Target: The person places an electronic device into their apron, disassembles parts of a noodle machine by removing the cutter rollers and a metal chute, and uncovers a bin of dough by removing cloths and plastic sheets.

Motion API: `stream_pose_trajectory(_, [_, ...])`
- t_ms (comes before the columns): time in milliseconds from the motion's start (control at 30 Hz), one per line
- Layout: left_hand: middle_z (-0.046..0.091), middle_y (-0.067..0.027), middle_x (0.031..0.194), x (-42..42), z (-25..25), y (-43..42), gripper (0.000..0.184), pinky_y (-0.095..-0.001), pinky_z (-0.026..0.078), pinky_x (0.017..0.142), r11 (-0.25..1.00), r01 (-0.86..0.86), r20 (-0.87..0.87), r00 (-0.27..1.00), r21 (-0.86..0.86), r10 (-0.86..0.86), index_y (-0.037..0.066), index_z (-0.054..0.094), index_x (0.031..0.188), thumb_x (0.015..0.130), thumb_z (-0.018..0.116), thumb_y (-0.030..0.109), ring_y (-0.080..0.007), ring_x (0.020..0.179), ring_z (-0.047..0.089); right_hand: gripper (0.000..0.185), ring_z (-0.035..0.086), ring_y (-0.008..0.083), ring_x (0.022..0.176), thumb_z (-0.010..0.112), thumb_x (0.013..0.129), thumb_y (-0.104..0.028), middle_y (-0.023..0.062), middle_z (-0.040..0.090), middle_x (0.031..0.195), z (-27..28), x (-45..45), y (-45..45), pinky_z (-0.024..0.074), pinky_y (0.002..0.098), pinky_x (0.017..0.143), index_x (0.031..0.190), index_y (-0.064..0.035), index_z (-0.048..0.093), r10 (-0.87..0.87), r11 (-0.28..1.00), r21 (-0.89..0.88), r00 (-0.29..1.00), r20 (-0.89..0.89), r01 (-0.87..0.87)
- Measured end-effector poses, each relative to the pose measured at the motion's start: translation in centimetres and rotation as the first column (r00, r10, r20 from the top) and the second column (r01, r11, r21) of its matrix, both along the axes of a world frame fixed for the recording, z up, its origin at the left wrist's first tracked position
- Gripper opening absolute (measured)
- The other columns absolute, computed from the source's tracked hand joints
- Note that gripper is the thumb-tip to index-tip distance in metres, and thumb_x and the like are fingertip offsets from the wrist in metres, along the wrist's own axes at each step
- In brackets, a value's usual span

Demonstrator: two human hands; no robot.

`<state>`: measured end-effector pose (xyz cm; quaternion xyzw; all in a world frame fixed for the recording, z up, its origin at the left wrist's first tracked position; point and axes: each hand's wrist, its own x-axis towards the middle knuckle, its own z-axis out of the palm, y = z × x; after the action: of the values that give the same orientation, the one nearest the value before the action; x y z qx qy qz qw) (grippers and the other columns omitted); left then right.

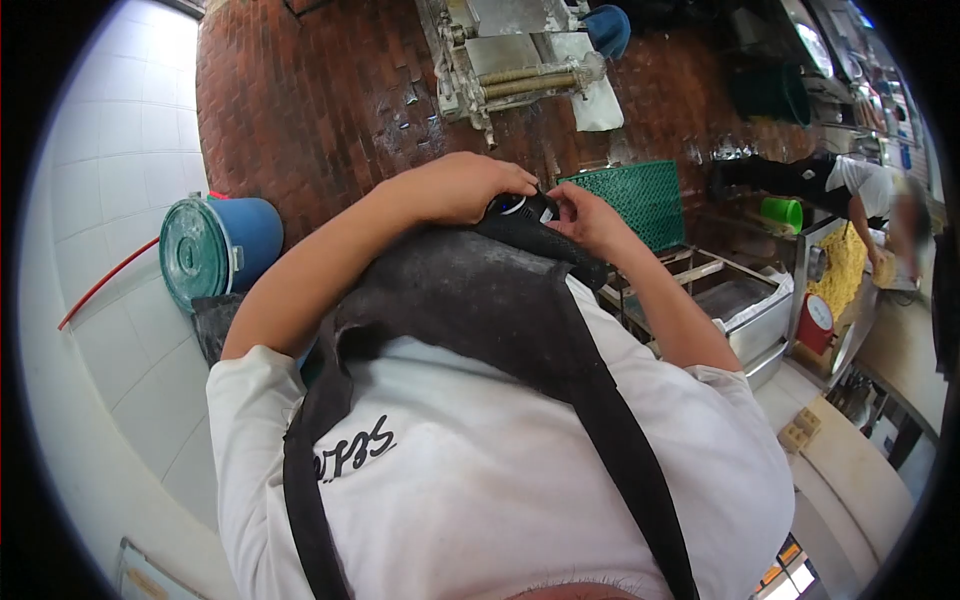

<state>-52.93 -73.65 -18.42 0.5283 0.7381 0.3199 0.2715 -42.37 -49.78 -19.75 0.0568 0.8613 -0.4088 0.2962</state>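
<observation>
Both my hands meet in front of my waist, at the upper edge of a dark apron. My left hand bends over a small black device with a blue-lit spot, its fingers closed on the device's top. From the other side my right hand pinches at the device's edge with thumb and fingers. Part of the device is hidden by the fingers and the dark cloth.
A blue barrel with a green lid stands at the left by the tiled wall. Ahead is a roller machine. A green crate, metal trays and a red scale are at the right, where another person bends over.
</observation>
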Motion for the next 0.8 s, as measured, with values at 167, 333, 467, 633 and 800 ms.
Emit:
stream_pose_trajectory(167, [0.051, -0.0096, 0.142, 0.2, 0.0, -0.7, 0.061, -0.0406, 0.047, 0.1, 0.997, -0.072, 0.041, 0.997, 0.0, 0.072, 0.008, 0.061, 0.126, 0.071, 0.048, -0.012, -0.0335, 0.12, 0.056, 0.036, 0.049, 0.0123, 0.07, 0.076, 0.081, -0.005, 0.0005, 0.051, 0.076, 1.4, -0.7, -0.7, 0.045, 0.0274, 0.068, 0.112, -0.0038, 0.058, -0.042, 0.997, -0.061, 0.999, -0.004, 0.042])
stream_pose_trajectory(333, [0.051, -0.0142, 0.137, 0.7, 0.7, -1.6, 0.063, -0.0414, 0.045, 0.103, 0.967, -0.254, 0.2, 0.946, -0.022, 0.253, 0.007, 0.052, 0.131, 0.072, 0.045, -0.014, -0.0359, 0.124, 0.052, 0.029, 0.052, 0.0132, 0.07, 0.073, 0.084, -0.006, 0.0031, 0.056, 0.076, 3.2, -1.5, -0.9, 0.0461, 0.0287, 0.068, 0.109, -0.0037, 0.06, -0.08, 0.995, -0.074, 0.991, -0.105, 0.072])
stream_pose_trajectory(467, [0.051, -0.0188, 0.132, 1.2, 0.5, -2.0, 0.061, -0.0427, 0.045, 0.101, 0.942, -0.333, 0.148, 0.93, -0.052, 0.337, 0.006, 0.046, 0.133, 0.075, 0.046, -0.013, -0.0384, 0.12, 0.053, 0.027, 0.06, 0.0205, 0.074, 0.071, 0.088, -0.013, 0.0094, 0.063, 0.079, 3.2, -2.2, -0.7, 0.0491, 0.034, 0.071, 0.111, -0.0039, 0.06, -0.041, 0.997, -0.074, 0.995, -0.085, 0.035])
stream_pose_trajectory(633, [0.05, -0.0195, 0.13, 1.0, 0.5, -2.0, 0.059, -0.0459, 0.047, 0.095, 0.939, -0.344, 0.141, 0.93, 0.001, 0.34, 0.007, 0.045, 0.133, 0.077, 0.05, -0.011, -0.0413, 0.114, 0.055, 0.038, 0.061, 0.0274, 0.099, 0.074, 0.086, -0.018, 0.0143, 0.061, 0.108, 4.1, -3.0, -2.2, 0.049, 0.0381, 0.087, 0.119, -0.0049, 0.06, 0.099, 0.995, 0.037, 0.98, -0.173, -0.094])
stream_pose_trajectory(800, [0.052, -0.0195, 0.123, 0.9, 1.5, -1.5, 0.059, -0.0404, 0.043, 0.104, 0.929, -0.369, 0.189, 0.911, -0.028, 0.367, 0.002, 0.048, 0.127, 0.072, 0.042, -0.016, -0.0355, 0.12, 0.054, 0.062, 0.056, 0.0322, 0.117, 0.078, 0.08, -0.014, 0.0173, 0.055, 0.124, 3.9, -3.0, -2.7, 0.0454, 0.0388, 0.101, 0.135, -0.0079, 0.05, 0.15, 0.978, -0.109, 0.965, -0.215, -0.177])
